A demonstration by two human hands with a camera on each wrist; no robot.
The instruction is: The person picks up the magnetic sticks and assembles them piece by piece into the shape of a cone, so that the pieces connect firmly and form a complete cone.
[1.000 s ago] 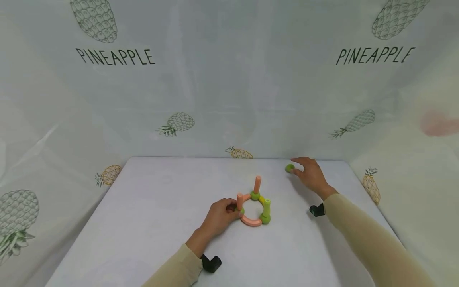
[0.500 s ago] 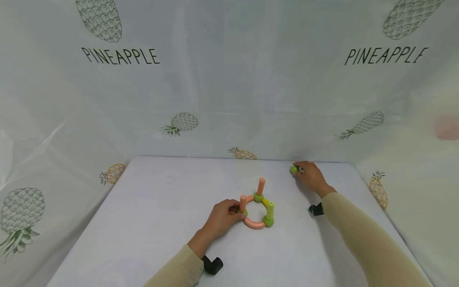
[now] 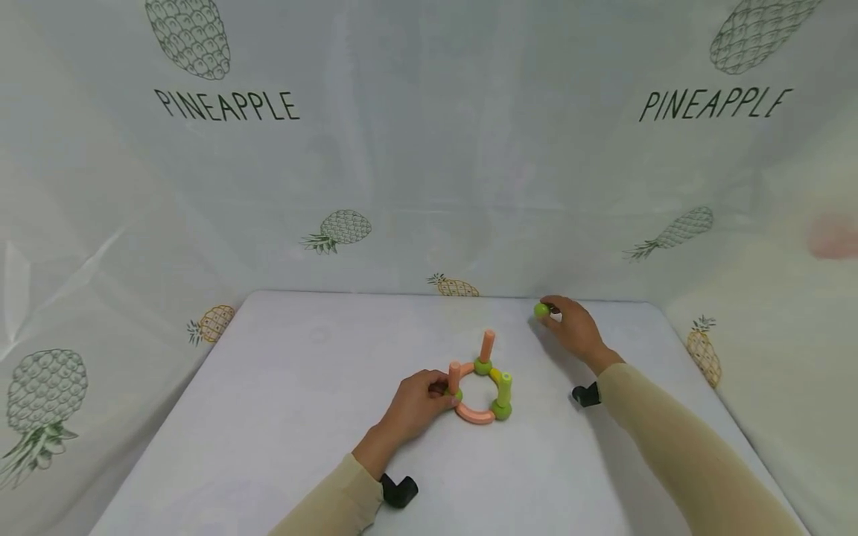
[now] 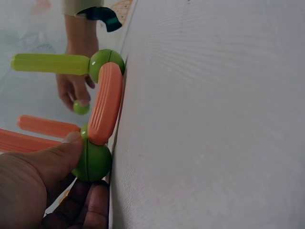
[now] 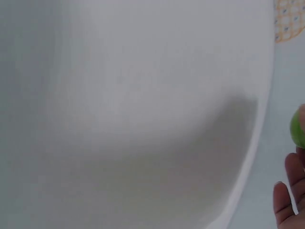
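A ring-shaped toy of ball joints and rods lies on the white table. Its curved salmon piece runs along the front, and a short yellow piece sits at the back right. Two salmon rods and a light green rod stand up from its green balls. My left hand pinches the ring's left green ball between thumb and fingers. Toward the table's far right, my right hand holds a loose green ball at its fingertips. Only part of that ball shows in the right wrist view.
The white table ends at a far edge against a pale curtain printed with pineapples. Black wrist devices sit at both cuffs.
My right fingers, earlier reaching around the loose green ball, have closed on it and moved it slightly up and left. The left hand keeps its hold on the ring.
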